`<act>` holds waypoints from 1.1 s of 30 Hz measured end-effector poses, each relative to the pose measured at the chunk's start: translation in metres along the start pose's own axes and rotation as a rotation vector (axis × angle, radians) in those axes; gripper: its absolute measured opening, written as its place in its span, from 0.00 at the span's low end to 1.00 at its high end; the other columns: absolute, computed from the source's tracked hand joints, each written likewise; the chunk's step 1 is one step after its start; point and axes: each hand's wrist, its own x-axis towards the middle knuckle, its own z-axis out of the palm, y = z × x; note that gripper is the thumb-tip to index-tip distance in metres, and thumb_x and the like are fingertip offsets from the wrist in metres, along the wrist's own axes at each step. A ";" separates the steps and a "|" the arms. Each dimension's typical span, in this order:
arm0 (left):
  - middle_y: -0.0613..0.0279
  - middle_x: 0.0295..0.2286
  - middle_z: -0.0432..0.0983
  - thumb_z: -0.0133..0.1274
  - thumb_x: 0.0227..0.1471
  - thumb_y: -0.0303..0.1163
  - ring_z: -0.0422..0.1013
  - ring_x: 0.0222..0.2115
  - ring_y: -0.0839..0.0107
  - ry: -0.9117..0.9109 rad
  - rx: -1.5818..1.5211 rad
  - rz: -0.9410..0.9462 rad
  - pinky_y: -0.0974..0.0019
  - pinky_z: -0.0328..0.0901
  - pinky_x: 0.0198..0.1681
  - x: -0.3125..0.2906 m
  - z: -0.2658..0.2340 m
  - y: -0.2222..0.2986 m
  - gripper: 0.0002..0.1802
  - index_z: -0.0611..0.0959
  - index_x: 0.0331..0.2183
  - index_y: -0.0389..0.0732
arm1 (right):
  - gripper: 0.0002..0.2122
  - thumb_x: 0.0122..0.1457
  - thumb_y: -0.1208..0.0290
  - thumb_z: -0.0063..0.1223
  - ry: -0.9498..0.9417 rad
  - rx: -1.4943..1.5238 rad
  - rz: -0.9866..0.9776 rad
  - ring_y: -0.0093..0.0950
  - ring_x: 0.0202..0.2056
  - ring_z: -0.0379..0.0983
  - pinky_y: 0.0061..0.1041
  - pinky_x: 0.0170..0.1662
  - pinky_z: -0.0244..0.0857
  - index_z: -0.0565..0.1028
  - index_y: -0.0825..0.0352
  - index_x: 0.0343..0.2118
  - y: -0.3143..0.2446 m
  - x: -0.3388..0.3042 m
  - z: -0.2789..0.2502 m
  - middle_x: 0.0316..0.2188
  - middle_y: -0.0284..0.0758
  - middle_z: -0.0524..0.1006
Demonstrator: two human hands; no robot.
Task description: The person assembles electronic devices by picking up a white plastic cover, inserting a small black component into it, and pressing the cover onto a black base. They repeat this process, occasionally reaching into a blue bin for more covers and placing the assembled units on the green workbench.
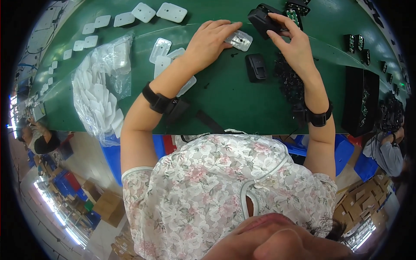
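My left hand grips the end of a translucent, rounded plastic cover at the middle of the green table. Its fingers lie over the cover and the thumb is beside it. In my right hand, the thumb and fingers pinch a black plastic housing, tilted and just above and right of the cover. Another black housing lies on the table below, between my hands. Under and beside my left forearm lie several pale plastic covers, partly hidden by the arm.
A clear bag spills white covers at the left; a row of white covers curves along the far left. Small black parts are heaped by my right forearm. A black box and housings with green circuit boards are at the right.
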 end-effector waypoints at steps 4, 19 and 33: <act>0.61 0.51 0.69 0.58 0.41 0.21 0.63 0.54 0.62 0.104 -0.184 -0.082 0.60 0.59 0.55 -0.002 0.009 0.010 0.36 0.69 0.55 0.46 | 0.18 0.52 0.74 0.59 -0.029 -0.307 -0.135 0.30 0.42 0.73 0.25 0.45 0.67 0.73 0.63 0.48 -0.008 -0.007 0.007 0.43 0.35 0.76; 0.68 0.55 0.66 0.44 0.40 0.12 0.59 0.57 0.66 0.000 0.062 0.026 0.56 0.53 0.60 -0.020 -0.009 0.005 0.36 0.72 0.53 0.48 | 0.16 0.49 0.75 0.59 -0.199 -0.464 -0.364 0.34 0.43 0.72 0.29 0.45 0.67 0.75 0.64 0.44 -0.012 0.000 0.025 0.42 0.33 0.76; 0.54 0.42 0.76 0.57 0.44 0.31 0.74 0.40 0.65 0.114 0.281 -0.034 0.63 0.62 0.48 0.013 0.002 0.025 0.23 0.77 0.46 0.38 | 0.17 0.52 0.74 0.59 -0.344 0.097 0.118 0.20 0.41 0.72 0.21 0.46 0.66 0.75 0.67 0.46 0.008 0.033 0.001 0.40 0.31 0.77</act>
